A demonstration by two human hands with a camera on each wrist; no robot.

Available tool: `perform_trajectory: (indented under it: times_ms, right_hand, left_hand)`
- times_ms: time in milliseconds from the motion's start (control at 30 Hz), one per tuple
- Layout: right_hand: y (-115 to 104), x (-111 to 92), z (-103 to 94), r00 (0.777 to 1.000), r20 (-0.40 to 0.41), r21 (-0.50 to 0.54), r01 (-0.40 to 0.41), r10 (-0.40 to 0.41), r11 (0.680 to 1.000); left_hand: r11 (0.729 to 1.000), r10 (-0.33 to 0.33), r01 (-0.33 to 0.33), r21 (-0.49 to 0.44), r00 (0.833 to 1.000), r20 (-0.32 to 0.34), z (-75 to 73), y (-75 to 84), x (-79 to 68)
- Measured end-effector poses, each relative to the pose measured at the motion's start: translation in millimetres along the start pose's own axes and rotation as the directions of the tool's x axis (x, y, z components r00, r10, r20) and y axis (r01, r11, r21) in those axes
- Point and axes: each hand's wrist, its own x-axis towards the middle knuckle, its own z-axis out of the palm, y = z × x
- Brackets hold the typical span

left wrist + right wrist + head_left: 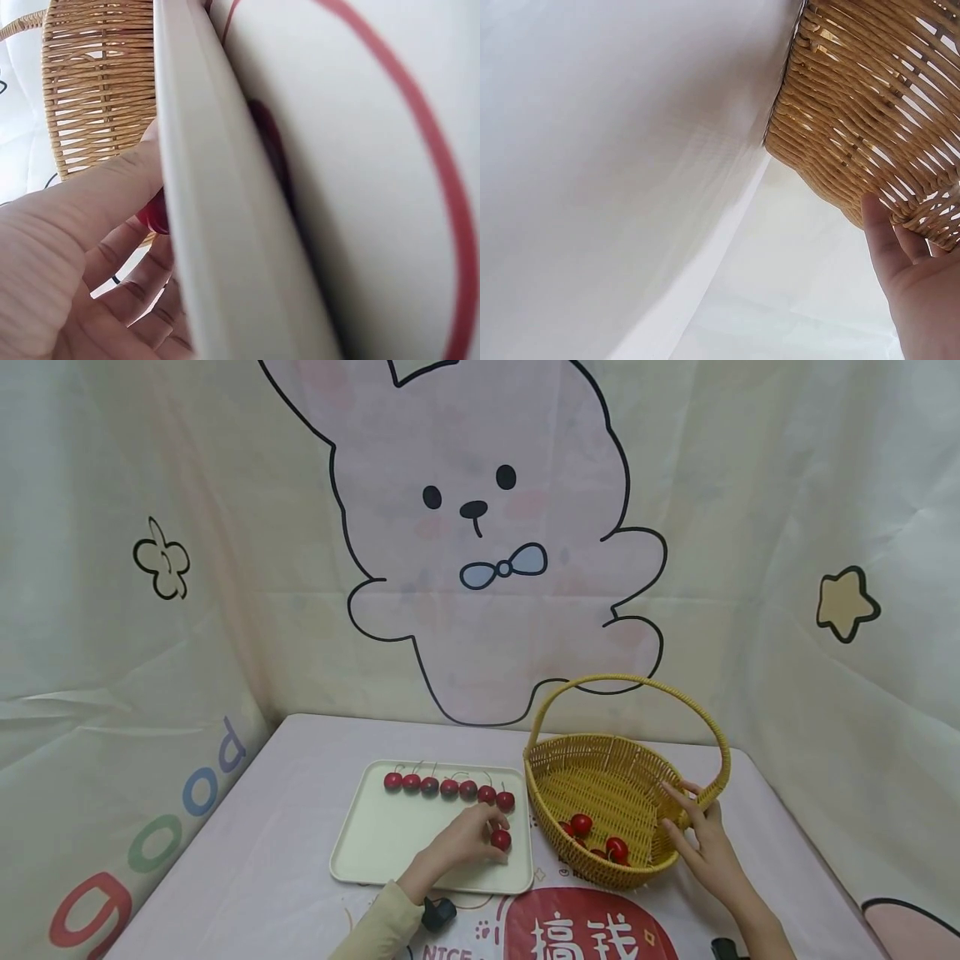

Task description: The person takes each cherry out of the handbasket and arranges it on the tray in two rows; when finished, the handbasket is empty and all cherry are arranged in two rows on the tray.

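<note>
In the head view my left hand (463, 842) is over the right part of a cream tray (397, 852), pinching a red cherry (501, 840) between thumb and fingers. The left wrist view shows that cherry (155, 215) partly hidden by the tray's edge. Along the tray's far side runs a row of several dark red cherries (448, 788), most with stems up. My right hand (711, 852) grips the right rim of a yellow woven basket (600, 760), close to the handle's foot. Several more cherries (581, 824) lie in the basket's near left part.
The basket's tall arched handle (622, 677) rises above it, just right of the tray. A pale cloth with a red printed patch (585, 927) covers the table. Printed fabric walls (847, 710) stand at the back and both sides.
</note>
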Motion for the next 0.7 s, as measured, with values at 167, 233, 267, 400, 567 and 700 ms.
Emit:
perform_trajectory:
  times_ms: [167, 233, 267, 400, 567, 700]
  right_hand:
    - [0.6, -0.2, 0.4, 1.000, -0.004, 0.002, 0.006, -0.006, 1.000]
    - [0.8, -0.2, 0.5, 1.000, -0.003, 0.005, 0.005, -0.005, 1.000]
    - [0.9, -0.3, 0.5, 1.000, -0.002, 0.006, 0.004, -0.004, 1.000]
    - [1.2, -0.4, 0.4, 1.000, 0.001, 0.006, -0.002, 0.002, 1.000]
    - [0.5, -0.3, 0.3, 1.000, 0.005, 0.011, -0.006, 0.006, 1.000]
    - [0.0, -0.2, 0.4, 1.000, 0.006, 0.013, -0.005, 0.005, 1.000]
  left_hand:
    - [1.000, 0.001, -0.001, 0.008, 1.000, 0.004, -0.2, -0.2, -0.4]
    - [1.000, 0.000, 0.000, 0.013, 1.000, 0.006, 0.0, -0.6, -0.5]
    - [1.000, 0.000, 0.000, 0.014, 1.000, 0.006, -0.1, -0.5, -0.6]
    - [1.000, 0.005, -0.005, 0.023, 1.000, 0.007, -1.0, 0.9, -1.4]
    - [0.999, 0.023, -0.023, 0.043, 1.000, -0.004, -4.0, 5.7, -3.4]
    - [0.998, 0.026, -0.026, 0.049, 1.000, -0.008, -5.5, 8.8, -3.6]
